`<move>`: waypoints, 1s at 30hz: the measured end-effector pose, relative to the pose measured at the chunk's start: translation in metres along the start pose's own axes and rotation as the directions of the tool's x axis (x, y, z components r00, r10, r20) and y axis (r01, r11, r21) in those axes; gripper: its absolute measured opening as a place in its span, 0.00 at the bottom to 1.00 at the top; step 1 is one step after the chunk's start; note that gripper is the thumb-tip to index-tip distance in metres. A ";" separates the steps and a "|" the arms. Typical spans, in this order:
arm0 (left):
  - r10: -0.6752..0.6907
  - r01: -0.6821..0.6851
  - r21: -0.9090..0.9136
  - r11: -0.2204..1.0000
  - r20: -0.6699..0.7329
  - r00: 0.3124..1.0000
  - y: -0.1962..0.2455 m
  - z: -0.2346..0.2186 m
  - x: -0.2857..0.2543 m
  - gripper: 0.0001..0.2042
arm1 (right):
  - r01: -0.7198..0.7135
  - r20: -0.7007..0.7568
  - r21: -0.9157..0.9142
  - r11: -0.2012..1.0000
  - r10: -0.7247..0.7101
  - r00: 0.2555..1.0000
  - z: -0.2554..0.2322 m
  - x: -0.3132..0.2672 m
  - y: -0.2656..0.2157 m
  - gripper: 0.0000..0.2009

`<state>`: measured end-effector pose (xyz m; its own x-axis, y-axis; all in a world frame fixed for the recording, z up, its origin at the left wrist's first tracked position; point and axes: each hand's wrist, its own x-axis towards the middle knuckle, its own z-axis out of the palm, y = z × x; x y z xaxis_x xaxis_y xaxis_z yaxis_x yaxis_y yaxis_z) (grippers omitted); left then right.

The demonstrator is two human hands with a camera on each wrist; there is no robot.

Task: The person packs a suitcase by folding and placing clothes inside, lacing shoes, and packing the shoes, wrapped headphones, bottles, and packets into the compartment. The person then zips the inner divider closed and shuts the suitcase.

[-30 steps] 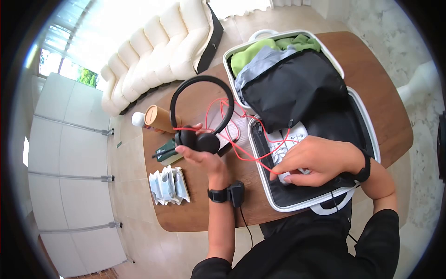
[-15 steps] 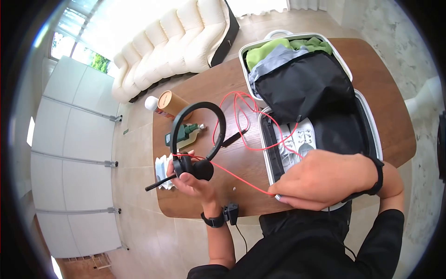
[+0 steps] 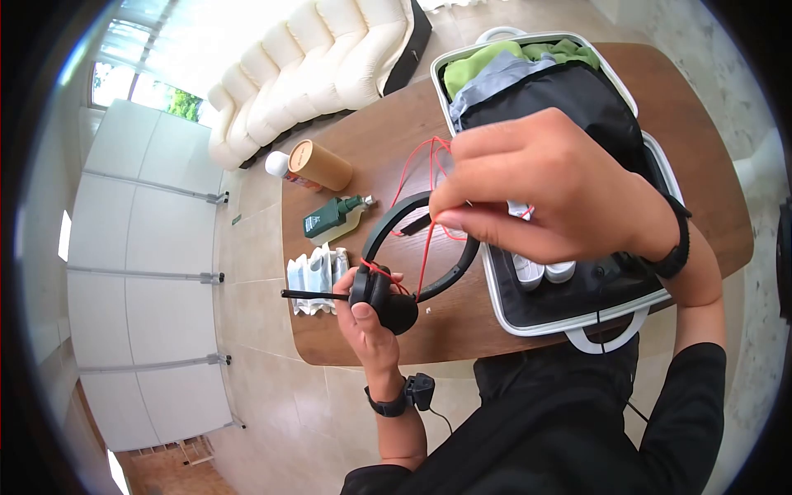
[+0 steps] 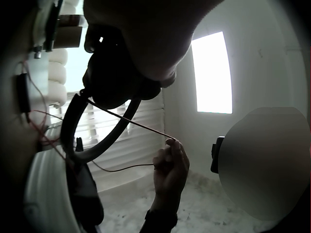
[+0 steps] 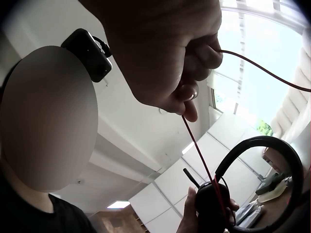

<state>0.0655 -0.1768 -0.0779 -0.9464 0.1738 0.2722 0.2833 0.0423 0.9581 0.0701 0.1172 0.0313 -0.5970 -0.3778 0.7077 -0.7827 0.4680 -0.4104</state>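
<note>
A black headset (image 3: pixel 396 313) with a boom microphone is up over the table's front part, its ear cups gripped by my left hand (image 3: pixel 367 342). Red cable (image 3: pixel 426 256) lies across the ear cups and rises tautly to my right hand (image 3: pixel 561 186), which pinches it between thumb and fingers above the headband. In the right wrist view, more red cable (image 5: pixel 265 67) trails out from the far side of that hand. Behind the headband, a small black piece (image 3: pixel 417 224) and loops of cable lie on the table. My right hand hides part of the open suitcase (image 3: pixel 493 309).
White shoes (image 3: pixel 530 272) lie in the suitcase's near half; its far half holds green and grey clothes (image 3: pixel 495 74). Left on the wooden table (image 3: pixel 371 157) are a green pump bottle (image 3: pixel 330 219), a cardboard tube (image 3: pixel 320 165), a white-capped bottle (image 3: pixel 279 165) and pale soft packs (image 3: pixel 318 276).
From low by the suitcase's front edge, my right hand has risen up and left, pulling the red cable up above the ear cups. The headset has tipped to the right in my left hand.
</note>
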 end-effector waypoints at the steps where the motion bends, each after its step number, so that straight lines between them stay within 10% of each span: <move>1: -0.005 0.005 0.001 1.000 0.002 1.000 0.000 0.000 -0.001 0.41 | -0.007 -0.035 0.015 1.000 0.007 0.999 0.003 -0.001 0.003 0.04; 22: -0.212 0.212 0.006 0.977 -0.002 0.977 -0.004 -0.010 -0.008 0.42 | -0.105 -0.090 0.146 0.984 0.119 0.989 0.021 0.019 0.021 0.05; 30: -0.258 0.297 -0.106 0.949 0.283 0.924 0.009 -0.008 -0.013 0.44 | -0.161 -0.057 0.193 0.968 0.175 0.983 0.038 0.019 0.043 0.05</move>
<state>0.0794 -0.1871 -0.0726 -0.9036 0.4278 -0.0210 -0.0291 -0.0123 0.9995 0.0184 0.0992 0.0054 -0.7136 -0.2439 0.6567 -0.6954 0.3599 -0.6220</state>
